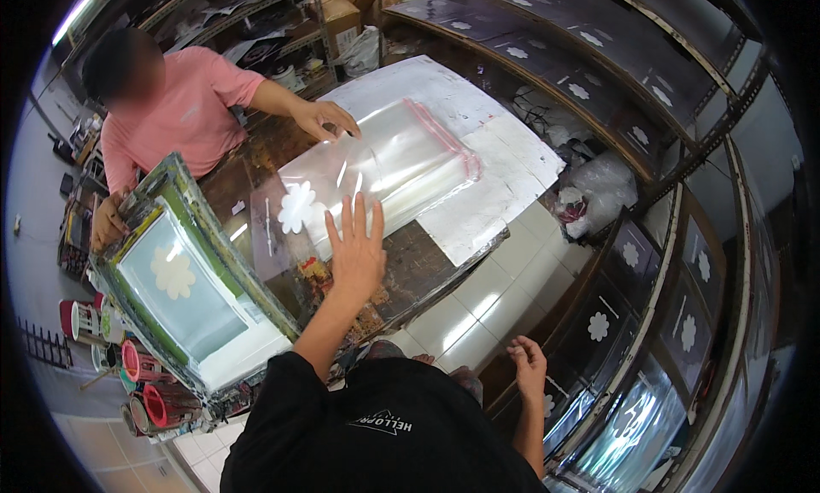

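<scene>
While the room curves around it, the dark wooden counter (pixel 427 267) fills the middle of the view, its far part covered by a white sheet (pixel 500 164), with pale floor tiles (pixel 504 292) beside it on the person's right. Long dark drying racks (pixel 598 58) sweep along the right side, holding dark sheets that each carry a white flower print (pixel 598 326). At the left a green-framed printing screen (pixel 184 275) stands tilted up from the counter, a pale flower shape showing in its mesh. Across the counter a co-worker in a pink shirt (pixel 184 109) lays one hand (pixel 325 117) on the far edge of a stack of clear plastic bags (pixel 401 164) with a red strip along one side; their other hand (pixel 107 224) holds the top corner of the screen frame. A clear sheet printed with a white flower (pixel 296 207) lies just beside the stack, toward the screen. The person's left hand (pixel 354 245) hovers or rests over the near edge of the stack, fingers spread and flat, pinching nothing; whether it touches the plastic cannot be told. The right hand (pixel 528 365) hangs low beside the counter, well apart from the bags, loosely open and holding nothing. Crumpled plastic bags (pixel 594 194) lie on the floor by the racks. Ink cans (pixel 128 361) with pink and white rims crowd the lower left under the screen.
</scene>
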A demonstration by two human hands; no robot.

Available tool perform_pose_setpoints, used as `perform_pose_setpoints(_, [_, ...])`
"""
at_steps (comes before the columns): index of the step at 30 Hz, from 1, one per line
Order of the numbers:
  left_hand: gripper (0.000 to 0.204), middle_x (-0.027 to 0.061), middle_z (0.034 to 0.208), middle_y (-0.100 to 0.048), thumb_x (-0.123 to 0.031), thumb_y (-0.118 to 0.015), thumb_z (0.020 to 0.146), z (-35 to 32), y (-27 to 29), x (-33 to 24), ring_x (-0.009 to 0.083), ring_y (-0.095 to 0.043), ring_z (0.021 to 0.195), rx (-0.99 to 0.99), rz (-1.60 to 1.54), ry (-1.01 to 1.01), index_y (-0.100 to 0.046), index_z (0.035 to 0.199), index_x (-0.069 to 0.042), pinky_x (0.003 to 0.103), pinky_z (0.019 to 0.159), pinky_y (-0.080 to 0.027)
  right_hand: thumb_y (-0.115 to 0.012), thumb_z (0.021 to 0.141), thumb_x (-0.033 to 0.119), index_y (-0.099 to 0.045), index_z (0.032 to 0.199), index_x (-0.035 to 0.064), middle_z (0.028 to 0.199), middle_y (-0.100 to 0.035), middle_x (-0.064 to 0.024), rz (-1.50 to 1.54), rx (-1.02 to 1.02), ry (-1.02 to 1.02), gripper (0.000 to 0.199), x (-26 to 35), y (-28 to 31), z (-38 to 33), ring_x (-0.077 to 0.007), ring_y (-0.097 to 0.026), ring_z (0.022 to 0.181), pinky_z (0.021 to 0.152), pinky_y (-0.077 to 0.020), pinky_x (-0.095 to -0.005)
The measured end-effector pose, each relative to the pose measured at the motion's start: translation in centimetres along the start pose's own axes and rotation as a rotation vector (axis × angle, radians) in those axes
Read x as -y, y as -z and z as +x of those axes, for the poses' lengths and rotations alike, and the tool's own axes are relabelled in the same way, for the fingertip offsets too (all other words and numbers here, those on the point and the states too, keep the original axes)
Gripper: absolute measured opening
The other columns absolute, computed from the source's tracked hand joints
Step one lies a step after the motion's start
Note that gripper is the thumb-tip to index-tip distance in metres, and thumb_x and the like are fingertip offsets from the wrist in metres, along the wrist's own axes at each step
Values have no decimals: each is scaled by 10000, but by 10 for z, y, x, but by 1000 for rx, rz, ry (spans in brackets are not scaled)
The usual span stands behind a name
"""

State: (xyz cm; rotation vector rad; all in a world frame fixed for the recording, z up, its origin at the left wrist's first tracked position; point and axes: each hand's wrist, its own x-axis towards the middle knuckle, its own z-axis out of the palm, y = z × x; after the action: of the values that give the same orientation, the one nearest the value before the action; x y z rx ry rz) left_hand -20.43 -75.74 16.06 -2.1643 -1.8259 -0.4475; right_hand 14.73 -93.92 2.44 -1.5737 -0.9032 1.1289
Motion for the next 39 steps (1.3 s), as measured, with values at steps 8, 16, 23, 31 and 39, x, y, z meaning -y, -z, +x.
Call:
perform_pose_setpoints(8, [488, 160, 1382, -562, -137, -551, 874, 27, -72, 25, 321, -459, 1349, 144, 83, -179, -533, 1338, 12, 627, 1180, -176, -613, 980, 133, -589, 1238, -43, 1174, -661, -123, -64, 69, -9, 313, -5, -3, -11, -201, -660, 1032, 911, -515, -315])
perform_pose_setpoints(16, [513, 198, 1470, -480, -96, -500, 902, -24, 4, -84, 352, -399, 1403, 127, -96, -575, -483, 1399, 29, 628, 1180, -163, -585, 1004, 414, -347, 1517, 154, 1598, -267, -116, 723, 499, -4, 623, 106, -30, 21, -297, -339, 1447, 1140, -363, -447])
perform_pose_setpoints(23, [483, 192, 1482, -472, -149, -494, 934, -61, 19, -164, 386, -428, 1375, 103, -258, -943, -502, 1381, 32, 667, 1150, -189, -646, 953, 344, -550, 1346, 80, 1265, -577, -86, 516, 245, 149, 483, 127, 7, 28, -190, -524, 1196, 991, -447, -388])
perform_pose_setpoints(31, [629, 259, 1512, -394, -254, -681, 867, -83, 20, -217, 447, -341, 1419, 209, -512, -1136, -474, 1393, 22, 692, 1137, -176, -503, 897, -3, -604, 1246, -27, 1185, -659, -159, 190, -220, 226, 363, 118, 71, -15, -222, -715, 979, 774, -583, -315])
perform_pose_setpoints(39, [657, 299, 1511, -352, -201, -742, 820, -99, 16, -226, 493, -322, 1407, 350, -931, -1244, -468, 1376, 17, 659, 1140, -210, -610, 907, 39, -428, 1477, 59, 1398, -537, -131, 152, -804, 117, 599, 109, 189, -139, -224, -683, 1037, 873, -540, -308])
